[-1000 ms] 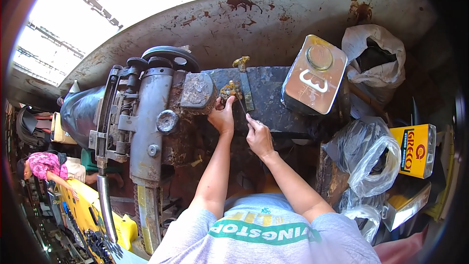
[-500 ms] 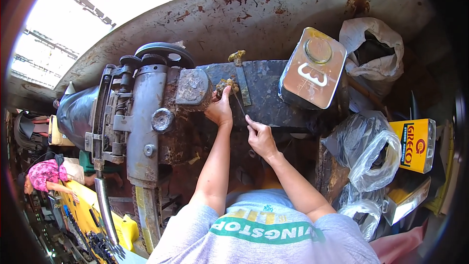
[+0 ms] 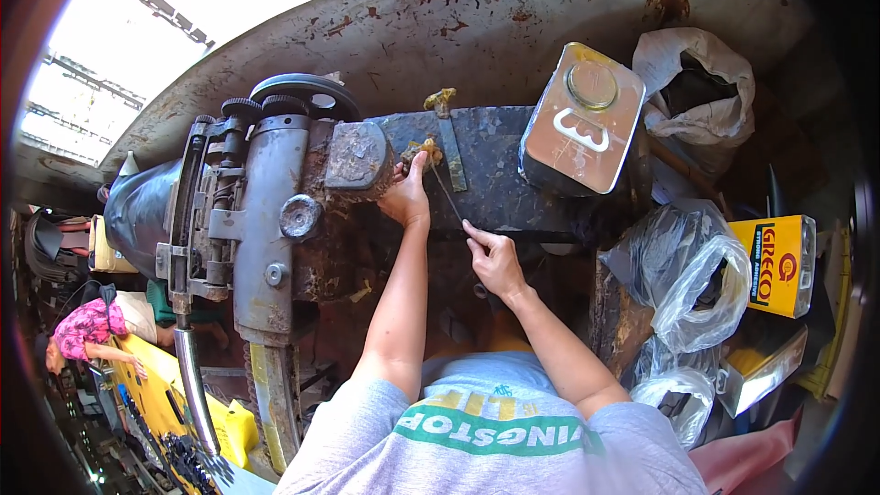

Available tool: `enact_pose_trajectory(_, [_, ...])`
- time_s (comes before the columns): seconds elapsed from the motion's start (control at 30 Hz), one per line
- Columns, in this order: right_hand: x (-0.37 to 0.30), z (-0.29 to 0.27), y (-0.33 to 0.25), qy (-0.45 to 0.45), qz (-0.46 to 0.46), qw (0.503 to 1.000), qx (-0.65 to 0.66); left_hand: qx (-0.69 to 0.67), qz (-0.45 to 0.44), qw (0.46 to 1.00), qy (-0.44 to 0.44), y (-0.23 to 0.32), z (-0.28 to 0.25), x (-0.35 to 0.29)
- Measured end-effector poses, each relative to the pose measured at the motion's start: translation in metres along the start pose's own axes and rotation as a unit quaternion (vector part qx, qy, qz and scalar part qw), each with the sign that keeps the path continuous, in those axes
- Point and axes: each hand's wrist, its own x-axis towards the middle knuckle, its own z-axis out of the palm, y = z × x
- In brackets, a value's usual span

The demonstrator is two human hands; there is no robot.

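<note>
Metal can [image 3: 570,154] capped; open sack [image 3: 683,39] dark inside; right hand [image 3: 496,261] grips rod [image 3: 445,192].

A geared machine [image 3: 272,174] stands at the left end of the bench [image 3: 500,183], a screw-cap tin [image 3: 587,115] on the right end, a sack [image 3: 706,139] beside it. What seems a brush [image 3: 451,154] lies beyond the left hand [image 3: 406,196].

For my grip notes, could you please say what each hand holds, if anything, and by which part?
The right hand holds a thin dark rod by its near end. The left hand touches a yellow-brown lump; whether it grips it cannot be told.
</note>
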Motion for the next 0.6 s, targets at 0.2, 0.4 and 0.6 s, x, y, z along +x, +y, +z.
enact_pose_trajectory(0.2, [-0.034, -0.008, 0.001, -0.012, 0.033, 0.999, -0.006, -0.034, -0.039, 0.998, -0.035, -0.002, -0.002, 0.006])
enact_pose_trajectory(0.4, [-0.027, -0.04, -0.021, 0.061, 0.052, 0.993, 0.086, -0.167, 0.035, 0.982, -0.074, -0.013, -0.006, 0.001])
enact_pose_trajectory(0.6, [0.012, -0.033, -0.074, 0.078, -0.101, 0.99, 0.063, -0.064, 0.075, 0.992, -0.082, -0.022, -0.032, -0.01])
